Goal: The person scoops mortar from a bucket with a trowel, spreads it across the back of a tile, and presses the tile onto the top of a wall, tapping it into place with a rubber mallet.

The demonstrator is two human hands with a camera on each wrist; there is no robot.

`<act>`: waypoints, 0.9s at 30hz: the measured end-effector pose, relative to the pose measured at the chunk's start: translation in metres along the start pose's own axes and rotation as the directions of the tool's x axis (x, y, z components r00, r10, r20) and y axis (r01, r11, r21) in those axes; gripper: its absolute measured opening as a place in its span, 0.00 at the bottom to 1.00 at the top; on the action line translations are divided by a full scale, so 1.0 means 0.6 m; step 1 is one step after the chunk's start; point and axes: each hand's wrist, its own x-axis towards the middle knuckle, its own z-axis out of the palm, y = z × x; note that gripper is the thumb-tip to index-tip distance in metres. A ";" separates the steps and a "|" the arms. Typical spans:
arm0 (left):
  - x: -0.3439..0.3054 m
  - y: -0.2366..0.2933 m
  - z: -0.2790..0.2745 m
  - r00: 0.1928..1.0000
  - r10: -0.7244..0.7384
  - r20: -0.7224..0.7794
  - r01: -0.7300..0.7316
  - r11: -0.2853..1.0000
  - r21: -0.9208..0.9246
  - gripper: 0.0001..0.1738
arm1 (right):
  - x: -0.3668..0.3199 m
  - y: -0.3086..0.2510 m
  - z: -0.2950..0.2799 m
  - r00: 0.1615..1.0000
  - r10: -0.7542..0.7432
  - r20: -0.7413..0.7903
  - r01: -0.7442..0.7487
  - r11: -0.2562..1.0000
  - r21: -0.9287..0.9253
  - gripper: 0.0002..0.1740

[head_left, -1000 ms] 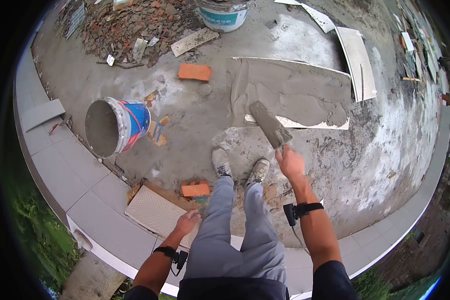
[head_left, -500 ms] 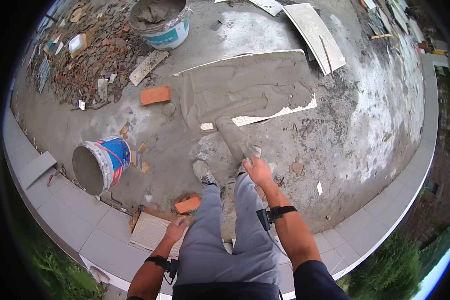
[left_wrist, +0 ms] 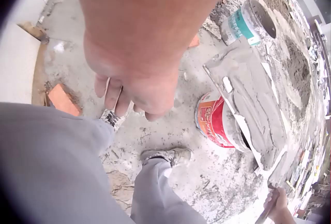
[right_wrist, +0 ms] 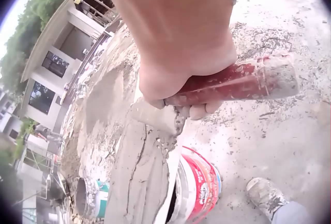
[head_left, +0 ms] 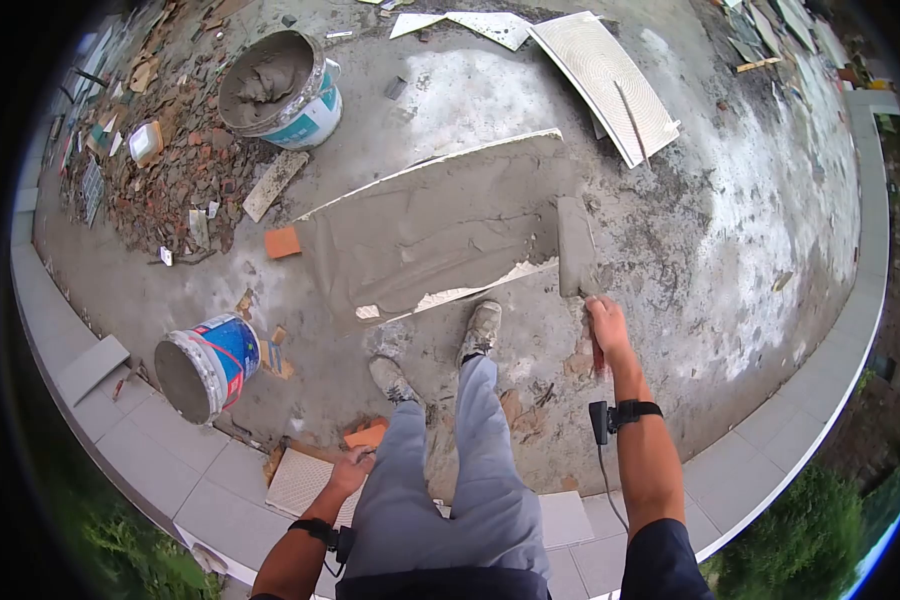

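The right grip [head_left: 607,322] is clamped round the red handle of the trowel [head_left: 575,245]. The trowel's long axis runs straight out ahead of the grip, with the blade pointing away from the person and lying flat in the wet mortar at the right-hand end of the mortar-covered tile [head_left: 430,225]. The left grip [head_left: 350,468] hangs beside the left thigh with fingers loose and holding nothing, an orange brick piece [head_left: 368,436] just ahead of it and a ridged tile [head_left: 300,480] just to its left.

Grey trousers [head_left: 470,480] — black wrist straps [head_left: 635,408]
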 end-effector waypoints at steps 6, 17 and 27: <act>0.000 0.213 0.064 0.997 0.078 -0.007 -0.078 0.997 -0.010 0.25 | 0.105 -0.084 0.111 0.960 0.163 0.227 -0.251 0.863 0.438 0.17; 0.001 0.420 0.093 0.989 0.140 -0.057 -0.148 0.970 -0.192 0.25 | 0.069 -0.189 0.231 0.794 -0.236 0.559 0.599 0.455 -0.659 0.21; 0.010 0.307 0.100 0.990 0.082 -0.118 -0.095 0.989 -0.109 0.24 | 0.202 -0.217 -0.044 0.970 -0.211 0.120 0.208 0.469 -0.858 0.23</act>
